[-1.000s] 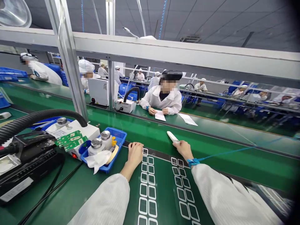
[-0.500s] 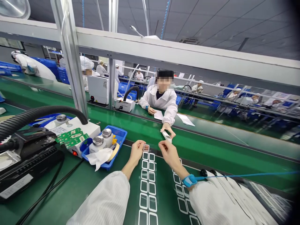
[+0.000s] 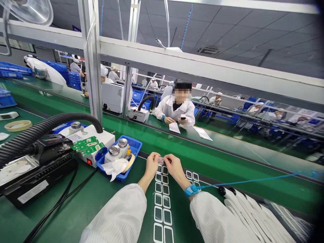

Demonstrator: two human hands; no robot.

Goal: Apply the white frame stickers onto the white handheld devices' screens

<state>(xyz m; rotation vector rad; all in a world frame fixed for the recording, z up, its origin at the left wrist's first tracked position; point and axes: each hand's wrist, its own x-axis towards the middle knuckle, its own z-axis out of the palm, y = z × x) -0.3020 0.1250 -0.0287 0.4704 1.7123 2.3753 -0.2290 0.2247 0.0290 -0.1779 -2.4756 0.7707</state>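
Observation:
My left hand (image 3: 152, 166) is closed in a pinch at the left edge of a small clear piece (image 3: 160, 160) at the far end of a strip of white rounded frames (image 3: 158, 199). My right hand (image 3: 174, 167), with a blue wrist strap (image 3: 191, 190), pinches at the right side of the same piece. The strip lies on the green table (image 3: 126, 209) between my forearms. Another strip of white frames (image 3: 195, 177) lies to the right, partly hidden by my right arm.
To the left are a blue tray (image 3: 138, 148) with metal-topped bottles, green circuit boards (image 3: 88, 145), a black hose (image 3: 50, 123) and cables. White handled items (image 3: 243, 209) lie right. Opposite, a person (image 3: 174, 108) holds a small device (image 3: 183, 116).
My right hand has moved left to the clear piece beside my left hand. The person opposite has drawn the white device back. The view has shifted slightly.

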